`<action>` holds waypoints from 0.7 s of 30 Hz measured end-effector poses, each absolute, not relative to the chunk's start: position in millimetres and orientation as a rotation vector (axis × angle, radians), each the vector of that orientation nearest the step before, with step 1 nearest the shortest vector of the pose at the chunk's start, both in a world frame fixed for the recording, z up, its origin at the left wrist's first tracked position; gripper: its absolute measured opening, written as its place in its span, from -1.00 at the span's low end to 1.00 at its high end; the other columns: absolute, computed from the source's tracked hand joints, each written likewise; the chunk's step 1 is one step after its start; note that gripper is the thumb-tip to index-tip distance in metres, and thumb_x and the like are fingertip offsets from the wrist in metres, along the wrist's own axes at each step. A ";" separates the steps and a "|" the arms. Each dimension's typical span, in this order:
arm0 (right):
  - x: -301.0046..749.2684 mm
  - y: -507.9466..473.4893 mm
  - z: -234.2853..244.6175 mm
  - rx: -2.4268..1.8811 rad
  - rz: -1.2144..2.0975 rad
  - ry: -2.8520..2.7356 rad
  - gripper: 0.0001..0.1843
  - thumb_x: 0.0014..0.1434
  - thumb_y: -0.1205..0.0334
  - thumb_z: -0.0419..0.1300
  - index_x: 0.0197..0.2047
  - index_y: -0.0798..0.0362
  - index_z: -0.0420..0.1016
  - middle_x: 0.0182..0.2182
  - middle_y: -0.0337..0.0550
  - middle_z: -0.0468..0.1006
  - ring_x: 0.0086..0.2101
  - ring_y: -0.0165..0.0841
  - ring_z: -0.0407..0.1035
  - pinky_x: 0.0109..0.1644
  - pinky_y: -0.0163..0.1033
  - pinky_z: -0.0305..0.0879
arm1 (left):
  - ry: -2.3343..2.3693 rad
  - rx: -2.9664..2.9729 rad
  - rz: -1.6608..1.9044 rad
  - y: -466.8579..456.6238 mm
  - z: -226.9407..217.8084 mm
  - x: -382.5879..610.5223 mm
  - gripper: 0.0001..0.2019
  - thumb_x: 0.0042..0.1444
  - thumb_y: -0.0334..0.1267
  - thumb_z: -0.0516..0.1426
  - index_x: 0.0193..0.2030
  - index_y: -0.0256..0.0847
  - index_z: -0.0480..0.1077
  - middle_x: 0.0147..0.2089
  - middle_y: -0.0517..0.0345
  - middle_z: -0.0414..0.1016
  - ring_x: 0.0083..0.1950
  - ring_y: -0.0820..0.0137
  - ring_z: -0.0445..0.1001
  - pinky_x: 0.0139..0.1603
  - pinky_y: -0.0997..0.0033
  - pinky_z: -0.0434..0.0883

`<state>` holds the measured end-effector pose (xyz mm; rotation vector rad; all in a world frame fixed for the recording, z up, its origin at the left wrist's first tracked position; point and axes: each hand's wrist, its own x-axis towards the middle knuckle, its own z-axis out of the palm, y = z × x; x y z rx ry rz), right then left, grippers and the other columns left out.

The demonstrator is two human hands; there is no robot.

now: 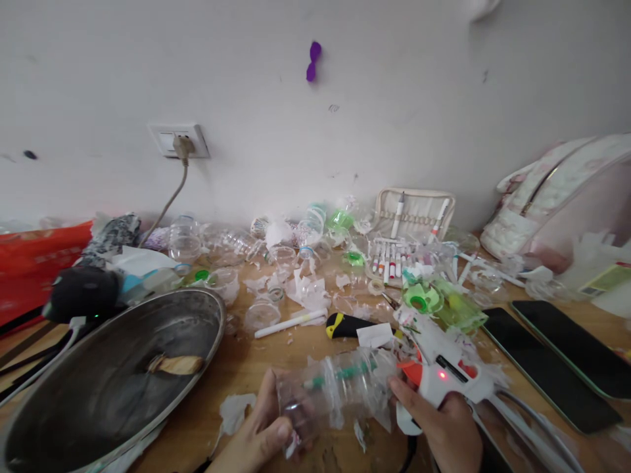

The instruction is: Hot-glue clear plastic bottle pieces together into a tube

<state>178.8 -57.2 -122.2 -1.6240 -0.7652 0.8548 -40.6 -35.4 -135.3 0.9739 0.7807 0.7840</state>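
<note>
My left hand [256,430] is closed round a clear plastic bottle [335,391] lying on its side near the table's front edge; a green-tipped pen shows through the bottle. My right hand [444,427] grips a white and orange hot glue gun [444,378] with a red light lit; its nozzle points left at the bottle's right end. A black and yellow utility knife [345,325] and a white glue stick [290,323] lie just beyond the bottle.
A large steel pan [113,368] holding a wooden piece fills the left. Cut plastic bottles and scraps [296,276] litter the wooden table. A marker case [409,230], green plastic pieces [434,299], two dark phones [552,364], a pale backpack [566,197] and a wall socket [180,140] are about.
</note>
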 end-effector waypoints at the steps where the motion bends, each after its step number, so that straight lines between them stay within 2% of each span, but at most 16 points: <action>1: 179.1 -57.1 -122.3 -1.629 0.853 -0.782 -0.69 -0.22 -0.01 0.27 -0.51 0.08 0.55 -0.56 -0.15 0.57 -0.46 -0.23 0.45 -0.36 -0.27 0.37 | 0.773 0.970 0.782 -35.1 -135.3 -40.5 -0.51 -0.10 0.12 0.14 -0.10 -0.10 0.19 -0.23 0.10 0.36 -0.37 0.39 0.31 -0.37 0.35 0.23; 5: 181.9 -57.2 -125.6 -1.654 0.902 -0.795 -0.64 -0.20 -0.05 0.24 -0.47 0.10 0.55 -0.53 -0.11 0.58 -0.43 -0.17 0.45 -0.30 -0.20 0.37 | 0.712 0.947 0.778 -33.1 -135.4 -38.7 -0.47 -0.14 0.09 0.18 -0.07 -0.10 0.18 -0.30 0.16 0.29 -0.39 0.43 0.24 -0.36 0.37 0.20; 11: 183.2 -57.5 -127.2 -1.686 0.927 -0.811 -0.60 -0.19 -0.08 0.23 -0.43 0.10 0.56 -0.43 -0.06 0.60 -0.27 -0.07 0.45 -0.18 -0.13 0.33 | 0.711 0.919 0.801 -34.9 -132.9 -36.7 -0.48 -0.18 0.06 0.23 -0.11 -0.07 0.17 -0.14 0.09 0.34 -0.36 0.44 0.27 -0.38 0.41 0.20; 15: 181.7 -56.9 -123.4 -1.665 0.919 -0.799 -0.63 -0.20 -0.06 0.24 -0.45 0.08 0.57 -0.46 -0.09 0.60 -0.32 -0.10 0.45 -0.18 -0.14 0.34 | 0.686 0.920 0.805 -36.2 -127.9 -37.7 -0.52 -0.13 0.01 0.21 -0.09 -0.06 0.18 -0.10 0.07 0.37 -0.35 0.42 0.32 -0.36 0.39 0.21; 21: 179.8 -56.4 -120.5 -1.673 0.894 -0.815 -0.65 -0.20 -0.06 0.23 -0.48 0.06 0.57 -0.51 -0.13 0.59 -0.36 -0.15 0.46 -0.19 -0.18 0.35 | 0.645 0.895 0.792 -34.9 -128.5 -37.5 -0.50 -0.16 -0.02 0.24 -0.09 -0.03 0.18 -0.05 0.05 0.38 -0.12 0.23 0.38 -0.35 0.38 0.17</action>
